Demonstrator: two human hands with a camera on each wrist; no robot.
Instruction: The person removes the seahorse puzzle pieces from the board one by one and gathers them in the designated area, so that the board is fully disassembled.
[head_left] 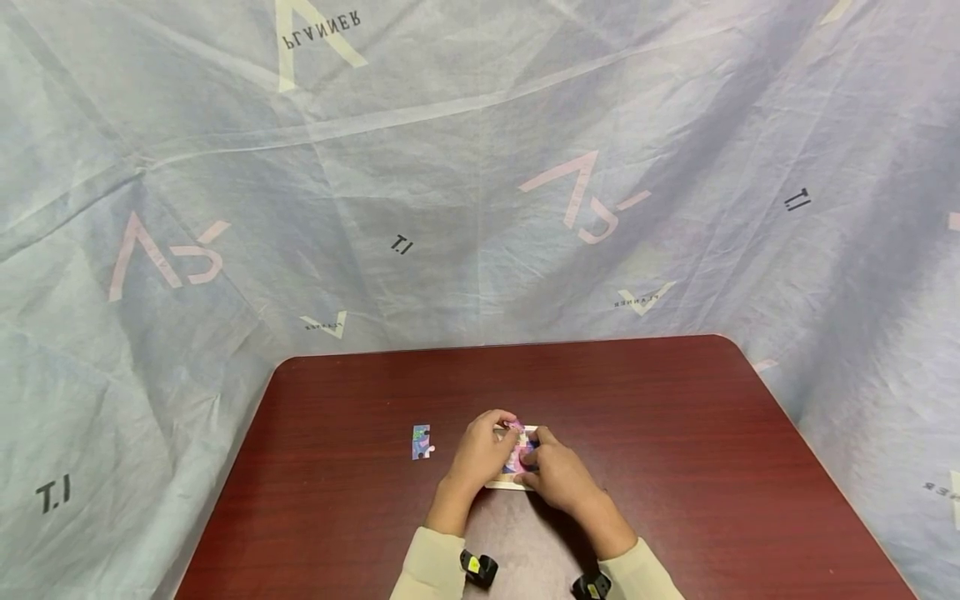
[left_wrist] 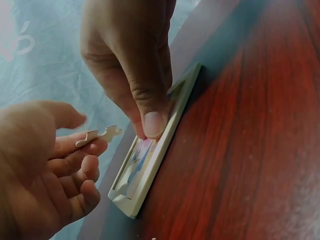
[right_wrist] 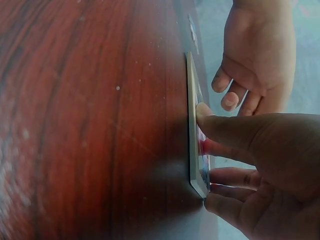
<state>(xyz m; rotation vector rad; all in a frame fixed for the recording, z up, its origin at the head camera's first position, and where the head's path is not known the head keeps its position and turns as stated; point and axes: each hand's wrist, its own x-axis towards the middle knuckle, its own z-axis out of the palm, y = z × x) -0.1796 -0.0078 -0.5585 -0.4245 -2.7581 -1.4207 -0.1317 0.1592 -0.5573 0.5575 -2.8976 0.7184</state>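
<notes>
Because puzzle piece [left_wrist: 108,134] is loosely held by left hand [head_left: 477,452] at twelve o'clock of tray [head_left: 501,485], drop risked; tray touched by spread right hand [head_left: 561,476].

The table [head_left: 675,433] has a smooth, glossy wood-grain top; past its far edge hangs matt, creased cloth [head_left: 480,208]. The puzzle frame [left_wrist: 155,161] looks like smooth, matt wood. The 2 sleeves [head_left: 429,567] look matt and woven, the 2 wrist cameras [head_left: 486,572] plastic.

Hands [head_left: 483,452]: 2 | puzzle tray [left_wrist: 148,177]: 1 | held piece [left_wrist: 109,133]: 1 | tabletop pieces [head_left: 417,443]: 2 (apparently) | table [head_left: 637,400]: 1
</notes>
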